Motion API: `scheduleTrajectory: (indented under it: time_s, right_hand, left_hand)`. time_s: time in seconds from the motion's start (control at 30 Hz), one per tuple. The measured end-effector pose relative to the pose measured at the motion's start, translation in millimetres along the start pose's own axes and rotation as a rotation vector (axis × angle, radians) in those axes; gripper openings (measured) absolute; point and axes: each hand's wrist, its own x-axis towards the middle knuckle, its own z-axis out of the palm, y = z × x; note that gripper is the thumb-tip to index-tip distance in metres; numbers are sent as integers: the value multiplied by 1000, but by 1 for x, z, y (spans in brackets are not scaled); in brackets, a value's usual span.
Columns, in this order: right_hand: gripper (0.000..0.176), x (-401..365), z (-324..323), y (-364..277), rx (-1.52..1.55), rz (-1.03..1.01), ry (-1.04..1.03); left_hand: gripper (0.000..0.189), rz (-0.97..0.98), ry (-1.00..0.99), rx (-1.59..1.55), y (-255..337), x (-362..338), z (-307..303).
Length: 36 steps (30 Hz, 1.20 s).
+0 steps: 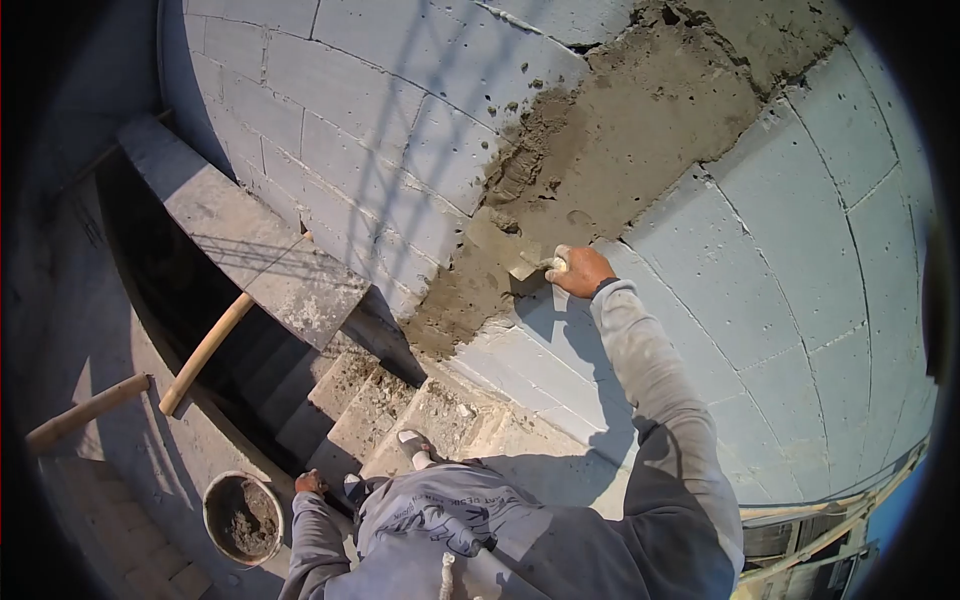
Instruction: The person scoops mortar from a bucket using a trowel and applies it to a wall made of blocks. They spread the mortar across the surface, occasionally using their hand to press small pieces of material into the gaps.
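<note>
My right hand is closed around the handle of a trowel. The trowel's blade lies against a broad band of wet grey mortar that runs diagonally across the block wall. Mortar is smooth over much of the band and rough along its left edge. Low on the left, my left hand is curled beside my body, close to the edge of the stairwell. What it grips, if anything, cannot be made out. A bucket partly filled with mortar stands just left of that hand.
Concrete steps strewn with crumbs of mortar descend below my feet. A concrete slab spans the dark stairwell at the left. Two wooden poles stick out near it. Wooden scaffolding shows at the lower right.
</note>
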Motion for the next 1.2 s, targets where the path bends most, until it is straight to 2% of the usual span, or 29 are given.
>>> scheduleTrajectory:
  time_s: [0.07, 0.2, 0.27, 0.3, 0.33, 0.37, 0.43, 0.47, 0.53, 0.57, 0.67, 0.73, 0.77, 0.83, 0.9, 0.97, 1.03, 1.07, 1.1, 1.13, 1.2]
  right_hand:
    - [33, 17, 3, 10, 64, 10, 72]
    - [34, 43, 8, 7, 21, -33, 9]
    - [34, 44, 13, -3, 1, -56, -4]
    - [35, 40, 15, -11, 16, -40, 20]
    - [36, 38, 16, -17, 31, -23, 46]
    - [36, 37, 17, -20, 41, -21, 43]
    - [36, 33, 13, -24, 37, -35, 39]
    - [35, 30, 10, -24, 35, -46, 39]
    - [35, 25, 4, -21, -32, -80, 61]
    - [34, 22, 0, -19, -101, -117, 78]
    - [32, 0, -23, -19, -128, -195, 61]
    - [31, -18, -41, -22, -150, -235, 90]
    - [31, -28, -50, -28, -128, -323, 158]
    - [30, -45, -67, -43, -112, -451, 248]
    - [29, -59, -84, -63, -81, -502, 287]
    - [29, -71, -105, -83, -54, -561, 331]
    - [29, -80, -127, -97, 166, -740, 284]
    - [29, -84, -139, -99, 162, -745, 295]
    - [29, -86, -151, -100, 287, -804, 270]
    - [29, -88, -165, -100, 413, -862, 243]
    - [29, -91, -193, -90, 437, -832, 219]
  left_hand:
    - [15, 34, 3, -51, -5, 4, -5]
    - [17, 40, 62, 176, -1, -12, 15]
    - [34, -10, 98, 170, 0, -24, 29]
    - [32, 193, -7, 494, -36, 36, 10]
    - [31, 430, -48, 798, -43, 51, 7]
    - [30, 451, -39, 790, -48, 55, 14]
    - [36, 390, -52, 1351, -25, 24, 45]
    - [36, 393, -53, 1354, -21, 5, 53]
    - [34, 633, -13, 1575, -9, -8, 66]
    - [35, 542, -31, 1616, -1, -14, 73]
    - [34, 508, -64, 1674, 17, -27, 77]
    - [36, 782, -151, 1792, 23, -29, 67]
    - [36, 805, -144, 1797, 30, -27, 65]
    - [35, 739, -100, 1739, 35, -18, 56]
    - [33, 608, -36, 1519, 44, -11, 47]
    - [32, 436, 11, 1061, 53, -4, 39]
    - [31, 257, 35, 482, 63, -2, 36]
    - [30, 201, 40, 267, 69, -1, 34]
    - [29, 162, 45, 106, 72, 3, 32]
    - [29, 144, 42, 55, 74, 6, 28]
    - [27, 141, 131, 39, 80, -13, 33]
